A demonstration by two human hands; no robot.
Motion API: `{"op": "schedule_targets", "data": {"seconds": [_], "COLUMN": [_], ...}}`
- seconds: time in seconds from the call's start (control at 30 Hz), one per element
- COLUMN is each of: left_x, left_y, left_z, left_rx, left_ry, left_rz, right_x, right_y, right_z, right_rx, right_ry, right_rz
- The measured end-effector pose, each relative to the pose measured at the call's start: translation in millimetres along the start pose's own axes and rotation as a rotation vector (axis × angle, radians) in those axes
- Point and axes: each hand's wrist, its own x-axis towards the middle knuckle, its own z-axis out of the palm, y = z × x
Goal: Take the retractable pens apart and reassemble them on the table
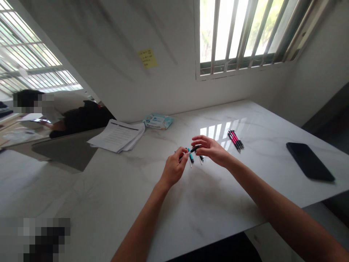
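Observation:
Both my hands meet above the middle of the white marble table (pixel 207 203). My left hand (pixel 174 168) pinches the thin pale end of a pen part between thumb and fingers. My right hand (pixel 211 148) grips the black pen piece (pixel 194 149) at its other end, so the two hands hold one pen between them. Under them lie loose pen parts, among them a teal barrel (pixel 191 155) and a dark short piece (pixel 201 158). A small bundle of red and black pens (pixel 236 140) lies to the right of my right hand.
A black phone (pixel 309 161) lies near the table's right edge. A stack of printed papers (pixel 118 136) and a blue tissue pack (pixel 158 121) sit at the back by the wall. Another person sits beyond the table at the left. A yellow sticky note (pixel 147 58) hangs on the wall.

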Motion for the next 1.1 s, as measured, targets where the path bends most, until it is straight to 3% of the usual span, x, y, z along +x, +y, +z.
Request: {"op": "schedule_targets", "data": {"seconds": [0.17,0.37,0.57,0.8,0.93,1.1], "left_x": [1,4,5,3,3,4], "left_y": [0,-12,-15,-6,-6,-5], "left_z": [1,8,16,13,14,16], "left_rx": [-0.055,-0.372,-0.482,-0.812,-0.829,-0.74], "left_ry": [-0.021,-0.094,-0.129,-0.244,-0.226,-0.195], "left_rz": [-0.012,-0.085,-0.135,-0.259,-0.253,-0.228], "right_x": [3,0,0,-3,-4,-1], "right_y": [3,-3,0,-11,-11,-6], "right_z": [-3,0,1,2,3,2], "right_rx": [-0.024,0.079,0.095,0.126,0.096,-0.02], "right_ry": [0.057,0.048,0.114,0.026,0.001,0.067], "right_rz": [-0.006,-0.053,0.009,-0.044,-0.098,-0.093]}}
